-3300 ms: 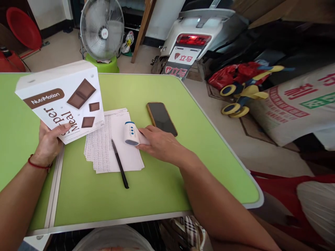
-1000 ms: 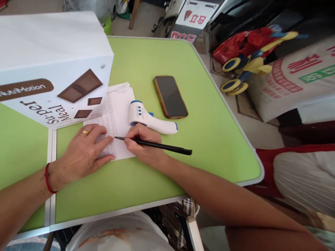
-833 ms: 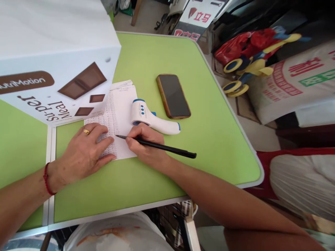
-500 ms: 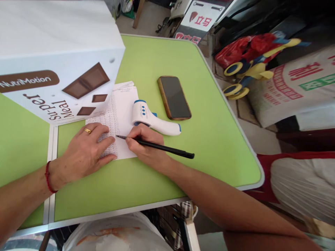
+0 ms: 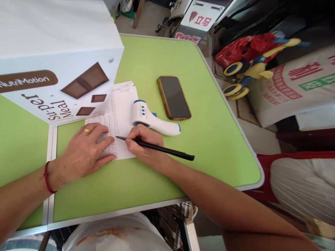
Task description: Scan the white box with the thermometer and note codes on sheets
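A black pen (image 5: 167, 150) is pinched between the fingers of my right hand (image 5: 143, 143), its tip at the edge of the dense handwriting on a sheet of white paper (image 5: 125, 139). Flat across the lower left of that paper lies my left hand (image 5: 89, 148), fingers spread, with a gold ring on one finger. A white and blue infrared thermometer (image 5: 157, 122) rests partly on the sheet, just beyond my right hand. Farther right a smartphone (image 5: 175, 97) in a brown case lies face up on the green table (image 5: 214, 139).
A large white NutriMotion box (image 5: 86, 62) stands at the left and covers part of the paper. Beyond the table's right edge are a yellow and blue wheeled toy (image 5: 248, 75), a red plastic bag (image 5: 243, 48) and a printed sack (image 5: 295, 83).
The view has shifted very slightly. My hands, the pen and the paper keep nearly the same places; the pen's rear end sits a touch lower.
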Tool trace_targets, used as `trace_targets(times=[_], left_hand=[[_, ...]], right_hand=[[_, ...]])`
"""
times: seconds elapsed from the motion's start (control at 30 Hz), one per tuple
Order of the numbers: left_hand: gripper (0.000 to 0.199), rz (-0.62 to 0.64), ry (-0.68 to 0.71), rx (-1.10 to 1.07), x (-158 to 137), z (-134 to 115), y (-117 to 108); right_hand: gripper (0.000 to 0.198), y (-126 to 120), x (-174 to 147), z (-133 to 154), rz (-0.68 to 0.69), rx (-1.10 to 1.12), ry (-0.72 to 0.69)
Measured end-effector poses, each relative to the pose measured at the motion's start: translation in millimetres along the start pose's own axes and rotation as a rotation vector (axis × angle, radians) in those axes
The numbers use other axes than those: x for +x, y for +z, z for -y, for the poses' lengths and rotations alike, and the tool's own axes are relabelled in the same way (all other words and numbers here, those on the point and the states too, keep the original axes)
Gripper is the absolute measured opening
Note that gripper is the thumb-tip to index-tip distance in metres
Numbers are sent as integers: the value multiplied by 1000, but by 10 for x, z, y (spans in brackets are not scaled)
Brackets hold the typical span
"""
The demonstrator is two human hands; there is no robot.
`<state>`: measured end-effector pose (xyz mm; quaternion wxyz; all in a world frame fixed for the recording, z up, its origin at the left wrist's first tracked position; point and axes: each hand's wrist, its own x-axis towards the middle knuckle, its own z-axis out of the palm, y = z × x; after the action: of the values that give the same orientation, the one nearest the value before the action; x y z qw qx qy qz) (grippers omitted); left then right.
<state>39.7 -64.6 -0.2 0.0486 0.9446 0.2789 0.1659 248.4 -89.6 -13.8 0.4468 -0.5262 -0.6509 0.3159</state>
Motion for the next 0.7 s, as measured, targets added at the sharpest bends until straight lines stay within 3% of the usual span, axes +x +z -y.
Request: trace_targets(times=[0.23, 0.7], left_hand=[[26, -14, 8, -1, 4, 1, 12], [25, -5, 3, -1, -3, 7, 1]], right_hand=[[11, -2, -4, 5, -44, -4, 29], [12, -11, 4, 6, -8, -8, 27]])
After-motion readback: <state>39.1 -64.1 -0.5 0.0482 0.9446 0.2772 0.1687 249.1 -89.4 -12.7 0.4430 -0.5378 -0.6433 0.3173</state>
